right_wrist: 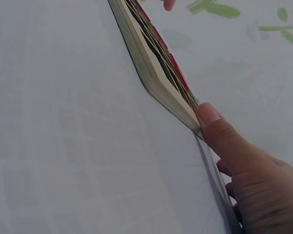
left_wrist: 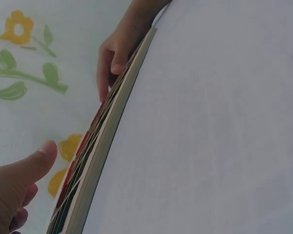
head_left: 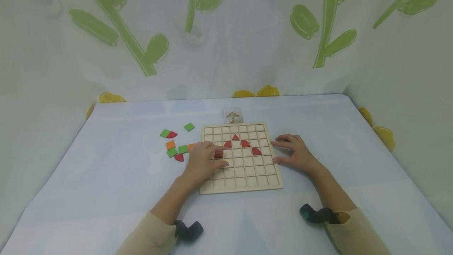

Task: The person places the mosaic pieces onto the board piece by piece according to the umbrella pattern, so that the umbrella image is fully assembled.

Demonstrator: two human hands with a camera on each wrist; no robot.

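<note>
A pale wooden grid board [head_left: 240,172] lies on the table. Several red pieces sit in its cells: a triangle [head_left: 235,137], quarter-circles [head_left: 245,143] stepping down to either side, and a red piece [head_left: 218,154] at the left. My left hand [head_left: 203,160] hovers over the board's left side, index finger and thumb apart, close by that left red piece. In the left wrist view the thumb [left_wrist: 36,163] is raised off the board with nothing against it. My right hand [head_left: 295,154] rests at the board's right edge, fingers extended, its thumb [right_wrist: 210,117] touching the rim.
Left of the board lie loose green squares [head_left: 172,152], orange squares [head_left: 170,145] and red quarter-circles [head_left: 179,157]. Behind the board is a small pattern card [head_left: 232,116]. White walls with painted leaves enclose the white table [head_left: 106,176] at the back and sides.
</note>
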